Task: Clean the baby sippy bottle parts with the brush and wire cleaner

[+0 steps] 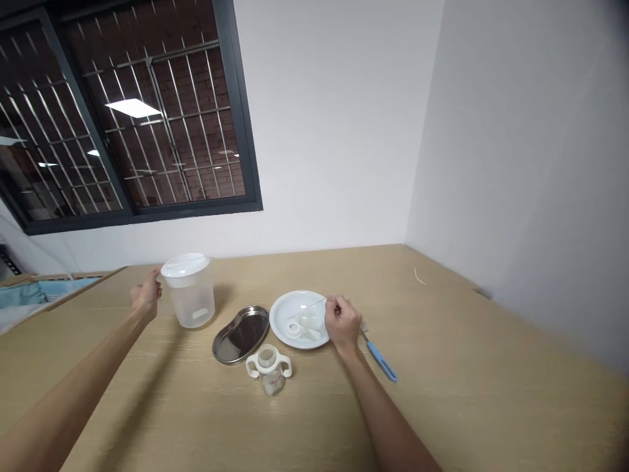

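My left hand [146,296] is curled at the handle side of a translucent plastic pitcher [189,292] with a white lid, standing on the wooden table [462,367]. My right hand [341,322] is closed at the right rim of a white plate [284,313] and pinches a thin wire-like stick that reaches over the plate. Small white bottle parts [301,326] lie on the plate. A blue-handled brush [379,358] lies just right of that hand. A baby bottle [269,367] with two white handles stands in front of the plate.
A kidney-shaped steel tray [241,334] lies between the pitcher and the plate. White walls meet in a corner behind the table, with a barred dark window [122,111] at upper left. A small pale scrap [419,276] lies far right.
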Demonstrator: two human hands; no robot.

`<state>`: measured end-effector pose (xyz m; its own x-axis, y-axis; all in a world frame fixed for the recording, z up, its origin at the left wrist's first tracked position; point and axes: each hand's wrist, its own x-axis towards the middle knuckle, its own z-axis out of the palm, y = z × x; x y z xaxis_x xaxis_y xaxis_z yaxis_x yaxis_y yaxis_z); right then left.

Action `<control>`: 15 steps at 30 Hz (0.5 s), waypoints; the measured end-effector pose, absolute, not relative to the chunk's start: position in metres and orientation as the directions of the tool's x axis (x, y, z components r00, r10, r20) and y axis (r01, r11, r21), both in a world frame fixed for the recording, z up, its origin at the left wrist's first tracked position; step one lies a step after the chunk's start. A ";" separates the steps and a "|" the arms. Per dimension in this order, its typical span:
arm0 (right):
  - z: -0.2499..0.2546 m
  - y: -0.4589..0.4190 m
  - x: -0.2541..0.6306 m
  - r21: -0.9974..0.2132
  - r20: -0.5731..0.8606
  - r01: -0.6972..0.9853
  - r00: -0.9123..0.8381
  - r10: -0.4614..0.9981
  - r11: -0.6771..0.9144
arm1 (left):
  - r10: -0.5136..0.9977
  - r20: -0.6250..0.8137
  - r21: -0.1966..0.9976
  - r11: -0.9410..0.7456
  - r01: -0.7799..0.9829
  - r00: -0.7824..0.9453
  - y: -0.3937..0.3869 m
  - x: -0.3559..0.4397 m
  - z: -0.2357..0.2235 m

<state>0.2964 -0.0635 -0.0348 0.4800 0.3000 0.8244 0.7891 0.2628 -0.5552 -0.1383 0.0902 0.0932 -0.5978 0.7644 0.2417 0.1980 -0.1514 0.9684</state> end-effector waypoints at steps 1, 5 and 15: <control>-0.035 -0.064 0.297 -0.552 0.826 0.791 0.477 0.299 0.263 | 0.759 0.213 0.976 -0.136 0.171 -0.616 0.091 -0.142 0.090; -0.034 -0.064 0.297 -0.543 0.832 0.799 0.471 0.294 0.258 | 0.745 0.153 0.988 -0.114 0.103 -0.649 0.095 -0.149 0.082; -0.033 -0.065 0.295 -0.520 0.845 0.822 0.456 0.279 0.232 | 0.805 0.074 0.997 -0.054 0.052 -0.589 0.103 -0.150 0.071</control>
